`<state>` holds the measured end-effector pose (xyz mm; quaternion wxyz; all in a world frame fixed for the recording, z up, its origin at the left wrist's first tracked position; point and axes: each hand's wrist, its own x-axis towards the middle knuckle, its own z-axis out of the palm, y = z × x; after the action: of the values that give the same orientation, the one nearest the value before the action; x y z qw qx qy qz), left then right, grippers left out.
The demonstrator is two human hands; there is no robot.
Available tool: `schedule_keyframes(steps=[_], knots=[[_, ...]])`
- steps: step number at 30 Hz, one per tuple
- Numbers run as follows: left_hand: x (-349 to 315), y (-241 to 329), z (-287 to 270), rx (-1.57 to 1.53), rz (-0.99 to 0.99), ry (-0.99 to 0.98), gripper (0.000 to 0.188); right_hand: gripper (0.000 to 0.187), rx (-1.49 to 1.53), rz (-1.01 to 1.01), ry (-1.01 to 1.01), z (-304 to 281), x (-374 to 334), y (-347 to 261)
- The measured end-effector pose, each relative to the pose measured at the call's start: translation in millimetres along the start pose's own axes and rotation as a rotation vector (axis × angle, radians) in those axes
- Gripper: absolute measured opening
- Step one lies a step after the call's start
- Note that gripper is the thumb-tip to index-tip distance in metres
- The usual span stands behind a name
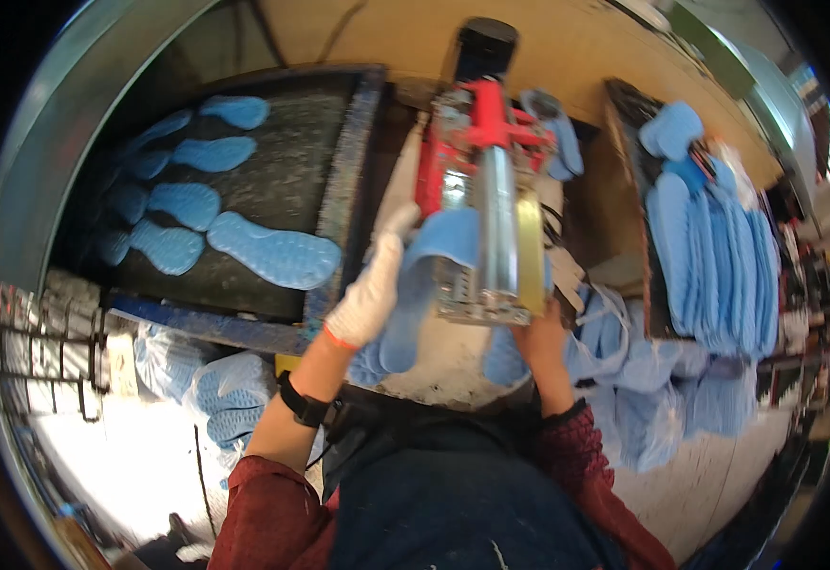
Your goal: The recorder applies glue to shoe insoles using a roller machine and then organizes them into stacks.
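one blue sole (413,296) just right of gloved left fingers (396,228), contact unclear

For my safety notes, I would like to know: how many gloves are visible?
1. The white glove is on the left hand. The right hand shows bare skin, though the machine hides part of it. Other gloves may lie out of sight.
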<state>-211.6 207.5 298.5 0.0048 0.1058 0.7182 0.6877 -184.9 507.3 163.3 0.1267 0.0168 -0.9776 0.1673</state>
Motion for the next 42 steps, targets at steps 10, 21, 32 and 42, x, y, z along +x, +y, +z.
schedule_keyframes(steps=[10,21,32,42], knots=[[-53,57,-15,-0.764,-0.375,0.479,0.062,0.035,0.320,0.130,-0.196,2,3,21],[71,-70,-155,0.589,-0.452,0.734,0.066,0.036,0.835,0.297,-0.088,-11,3,28],[38,76,3,-0.485,0.209,0.365,0.056,0.048,0.239,-0.461,0.349,-150,93,-38],[58,26,14,-0.041,0.389,-0.071,0.071,0.018,1.173,0.111,0.402,-122,45,-44]])
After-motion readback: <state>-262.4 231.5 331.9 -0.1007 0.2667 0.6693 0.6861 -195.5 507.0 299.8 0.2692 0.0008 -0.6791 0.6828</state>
